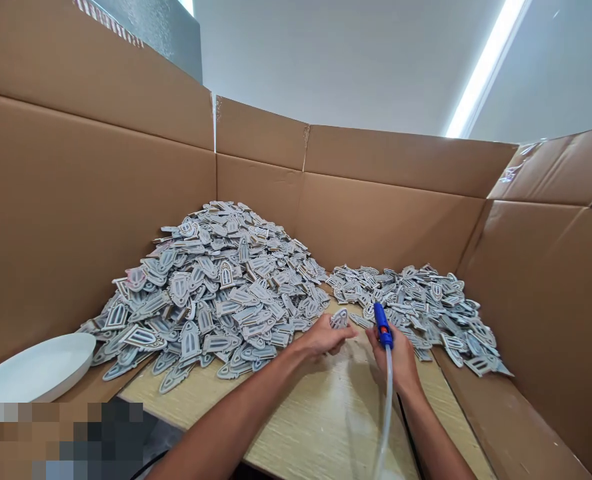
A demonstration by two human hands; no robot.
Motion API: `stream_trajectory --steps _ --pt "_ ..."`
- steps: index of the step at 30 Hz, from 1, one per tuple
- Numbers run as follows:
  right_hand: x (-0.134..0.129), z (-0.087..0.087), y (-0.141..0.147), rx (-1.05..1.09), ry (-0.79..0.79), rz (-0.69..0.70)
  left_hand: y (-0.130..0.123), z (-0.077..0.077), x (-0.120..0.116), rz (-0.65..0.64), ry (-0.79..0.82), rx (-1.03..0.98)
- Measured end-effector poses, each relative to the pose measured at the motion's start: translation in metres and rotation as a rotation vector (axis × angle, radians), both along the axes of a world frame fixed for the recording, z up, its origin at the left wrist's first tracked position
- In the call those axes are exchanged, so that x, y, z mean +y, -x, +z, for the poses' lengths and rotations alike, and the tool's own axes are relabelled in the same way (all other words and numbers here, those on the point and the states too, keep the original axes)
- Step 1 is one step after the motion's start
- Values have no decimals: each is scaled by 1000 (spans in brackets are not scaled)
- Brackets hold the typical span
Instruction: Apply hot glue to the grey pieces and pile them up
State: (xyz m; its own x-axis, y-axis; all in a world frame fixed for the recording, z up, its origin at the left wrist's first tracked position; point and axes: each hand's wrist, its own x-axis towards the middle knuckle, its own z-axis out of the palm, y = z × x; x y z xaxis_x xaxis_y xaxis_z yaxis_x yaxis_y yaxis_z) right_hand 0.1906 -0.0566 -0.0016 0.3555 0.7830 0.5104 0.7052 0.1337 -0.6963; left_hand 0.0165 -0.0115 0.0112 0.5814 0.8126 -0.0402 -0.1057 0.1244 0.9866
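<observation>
Pinching a small gray arched piece (340, 319) in the left hand (326, 335), with the thumb stretched to the right across its lower end and the other fingers curled in beneath. Holding it tilted up above the far part of the wood-toned surface (321, 427), in front of the gap between two heaps. Gripping a blue tool (380, 317) with a red button (385, 333) in the right hand (399, 350), near the left but apart from it, with the fingers bent around the body; cannot tell about any pressure on the button. Trailing a pale hose (387, 413) from the tool's lower end toward the near edge of the surface. Farther out, over the left edge and up toward the far left corner, a tall heap (226, 293) of similar gray pieces, jumbled at all angles. Over the far right corner and spilling past the right edge, a lower heap (411, 300) of the same kind. Beyond the left edge, close to the near left corner, a white dish (36, 367). Around all of this, tall brown cardboard walls (376, 213) with creases across them. Above the cardboard, a bright light strip (486, 67) set at a slant.
</observation>
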Motion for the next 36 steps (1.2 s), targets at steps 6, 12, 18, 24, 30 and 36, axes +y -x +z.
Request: stream_trajectory --steps 6,12,18,24,30,36 --pt "0 6 10 334 87 213 0 -7 8 -37 127 92" --pt "-2 6 9 167 13 139 -2 -13 5 -111 -35 -104" --pt "-3 7 6 178 -46 86 -3 -12 6 -72 -40 -191" --pt "-3 8 10 345 -31 275 -3 -16 8 -26 -52 -102" --pt "-11 9 13 97 -68 224 -1 -18 4 -139 -107 -61" --pt "-14 12 16 -105 -121 180 3 -8 -1 -186 -142 14"
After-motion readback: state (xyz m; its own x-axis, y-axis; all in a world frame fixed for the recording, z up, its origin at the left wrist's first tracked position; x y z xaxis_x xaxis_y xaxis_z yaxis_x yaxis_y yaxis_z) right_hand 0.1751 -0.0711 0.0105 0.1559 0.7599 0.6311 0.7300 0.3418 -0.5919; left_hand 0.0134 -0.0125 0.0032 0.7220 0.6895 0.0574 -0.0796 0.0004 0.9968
